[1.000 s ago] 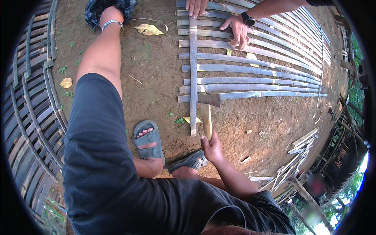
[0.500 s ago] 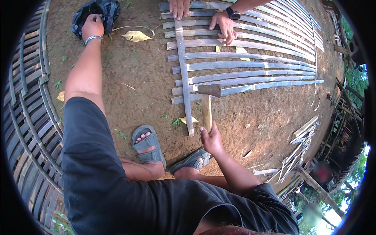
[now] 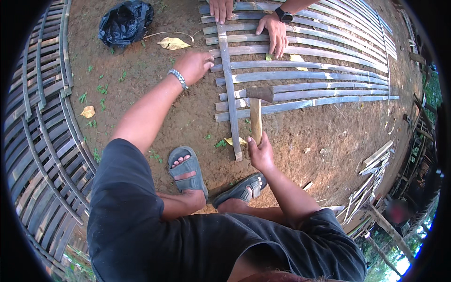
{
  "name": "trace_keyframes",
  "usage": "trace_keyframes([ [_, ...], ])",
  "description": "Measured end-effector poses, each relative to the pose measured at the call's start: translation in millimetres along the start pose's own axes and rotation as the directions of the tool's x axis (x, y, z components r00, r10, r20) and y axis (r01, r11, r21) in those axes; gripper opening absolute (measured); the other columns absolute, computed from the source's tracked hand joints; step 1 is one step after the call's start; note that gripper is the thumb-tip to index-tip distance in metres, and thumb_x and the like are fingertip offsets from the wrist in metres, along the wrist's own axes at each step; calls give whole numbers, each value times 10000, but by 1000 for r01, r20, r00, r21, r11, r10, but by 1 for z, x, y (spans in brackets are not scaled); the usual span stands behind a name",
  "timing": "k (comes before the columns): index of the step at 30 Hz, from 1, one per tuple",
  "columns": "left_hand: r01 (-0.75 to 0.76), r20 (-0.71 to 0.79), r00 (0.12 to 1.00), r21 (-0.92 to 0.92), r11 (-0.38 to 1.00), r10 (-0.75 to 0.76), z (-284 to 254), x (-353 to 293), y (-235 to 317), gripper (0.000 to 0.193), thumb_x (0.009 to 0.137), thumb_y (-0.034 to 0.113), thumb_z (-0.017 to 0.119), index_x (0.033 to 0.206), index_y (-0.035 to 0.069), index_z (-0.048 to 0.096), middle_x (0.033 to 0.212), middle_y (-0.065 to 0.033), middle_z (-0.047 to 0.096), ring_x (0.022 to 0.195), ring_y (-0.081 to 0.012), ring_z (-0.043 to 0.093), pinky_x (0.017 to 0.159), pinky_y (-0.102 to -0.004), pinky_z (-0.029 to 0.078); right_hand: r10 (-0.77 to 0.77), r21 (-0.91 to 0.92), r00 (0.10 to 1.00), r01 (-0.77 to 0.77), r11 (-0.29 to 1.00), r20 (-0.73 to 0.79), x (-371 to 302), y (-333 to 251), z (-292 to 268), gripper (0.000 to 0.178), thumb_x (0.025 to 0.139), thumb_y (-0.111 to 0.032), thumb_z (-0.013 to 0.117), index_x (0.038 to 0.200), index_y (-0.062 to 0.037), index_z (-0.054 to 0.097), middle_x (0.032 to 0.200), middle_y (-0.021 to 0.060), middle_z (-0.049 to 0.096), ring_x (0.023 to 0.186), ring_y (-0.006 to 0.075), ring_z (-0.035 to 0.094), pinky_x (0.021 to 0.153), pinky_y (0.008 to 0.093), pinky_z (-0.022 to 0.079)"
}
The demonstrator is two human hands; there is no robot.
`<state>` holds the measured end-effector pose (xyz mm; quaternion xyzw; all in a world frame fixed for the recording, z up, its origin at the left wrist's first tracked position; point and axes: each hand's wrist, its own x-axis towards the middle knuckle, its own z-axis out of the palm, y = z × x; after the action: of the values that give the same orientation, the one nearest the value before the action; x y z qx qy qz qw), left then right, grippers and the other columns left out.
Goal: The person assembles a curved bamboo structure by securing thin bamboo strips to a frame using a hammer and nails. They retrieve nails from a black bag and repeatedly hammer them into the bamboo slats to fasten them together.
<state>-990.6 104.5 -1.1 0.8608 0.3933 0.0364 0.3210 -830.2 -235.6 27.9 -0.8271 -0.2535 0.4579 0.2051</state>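
Note:
My right hand [image 3: 261, 154] is wrapped around the wooden handle of a small axe [image 3: 256, 117]. Its dark metal head lies over the nearest slats of a bamboo lattice [image 3: 305, 76]. My left hand [image 3: 193, 67], with a bracelet at the wrist, is closed in a pinch near the slats' left ends; whatever it holds is too small to make out. One bamboo crosspiece [image 3: 229, 89] runs over those ends and sticks out toward my feet. A co-worker's hand [image 3: 221, 9] presses on its far end, while their other hand [image 3: 274, 34], below a black watch, rests on the slats.
An open black plastic bag [image 3: 125, 24] sits on the soil at the far left, near a yellow leaf [image 3: 173, 43]. Another slatted bamboo panel [image 3: 37, 155] lies along the left side. Split bamboo scraps [image 3: 369, 176] are piled at right. My sandalled feet [image 3: 189, 174] are close below.
My left hand has come out of the black bag and moved right, to the lattice's edge, fingers pinched. My right hand still holds the axe in about the same place.

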Motion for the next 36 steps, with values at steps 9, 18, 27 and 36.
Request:
trace_keyframes([
  [9, 44, -171, 985, 43, 998, -36, 66, -20, -3, 293, 951, 342, 658, 1172, 158, 713, 1086, -140, 729, 930, -357, 701, 813, -461, 570, 34, 50, 997, -37, 998, 67, 6, -12, -8, 488, 980, -254, 648, 1363, 2, 489, 966, 240, 695, 911, 336, 709, 817, 435, 539],
  [18, -23, -189, 980, 185, 983, 59, 74, -22, -8, 292, 984, 311, 610, 1163, 100, 701, 1076, -131, 727, 910, -348, 705, 782, -445, 580, 30, 9, 998, -30, 1000, 47, 3, -4, -5, 461, 979, -276, 651, 1316, 0, 502, 948, 245, 694, 909, 376, 708, 806, 451, 538],
  [27, -13, -246, 967, 190, 982, 61, 81, -17, -9, 283, 997, 291, 589, 1182, 92, 668, 1060, -138, 723, 898, -364, 702, 769, -460, 584, -76, -25, 997, 76, 997, -11, 4, 3, -2, 359, 987, -257, 657, 1219, -12, 535, 772, 92, 649, 653, 184, 634, 616, 368, 517],
  [36, -68, -223, 969, 191, 979, 111, 73, -18, -12, 282, 978, 282, 616, 1173, 88, 678, 1063, -139, 722, 927, -341, 701, 796, -447, 582, 14, -33, 999, -13, 999, 47, -6, -10, -4, 564, 984, -313, 654, 1405, 4, 452, 992, 254, 705, 944, 391, 712, 817, 449, 544],
])
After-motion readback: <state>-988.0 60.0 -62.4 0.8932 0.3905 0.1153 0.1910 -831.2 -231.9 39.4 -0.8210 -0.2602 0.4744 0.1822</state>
